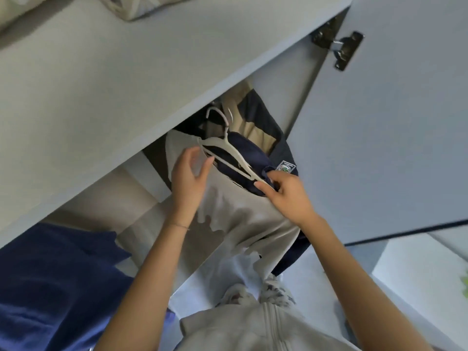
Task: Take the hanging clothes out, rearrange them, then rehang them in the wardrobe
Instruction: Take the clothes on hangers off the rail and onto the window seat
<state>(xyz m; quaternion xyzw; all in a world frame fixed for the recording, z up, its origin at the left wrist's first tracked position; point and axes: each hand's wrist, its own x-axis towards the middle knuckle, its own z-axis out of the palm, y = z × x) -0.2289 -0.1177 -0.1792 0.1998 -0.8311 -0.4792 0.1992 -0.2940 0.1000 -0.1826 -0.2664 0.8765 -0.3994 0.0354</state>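
Hanger (215, 142) has its near-right end pinched by fingers (263, 187) of the right hand (286, 196). Its long axis runs far-left, where the left hand (190, 173), fingers spread, touches the beige garment (240, 214). Its hook lies under the shelf (126, 84).

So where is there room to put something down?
The grey shelf is bare between the folded bedding and the door hinge. Under it is crowded: white hanger, beige garment, navy garment, left hand, right hand.
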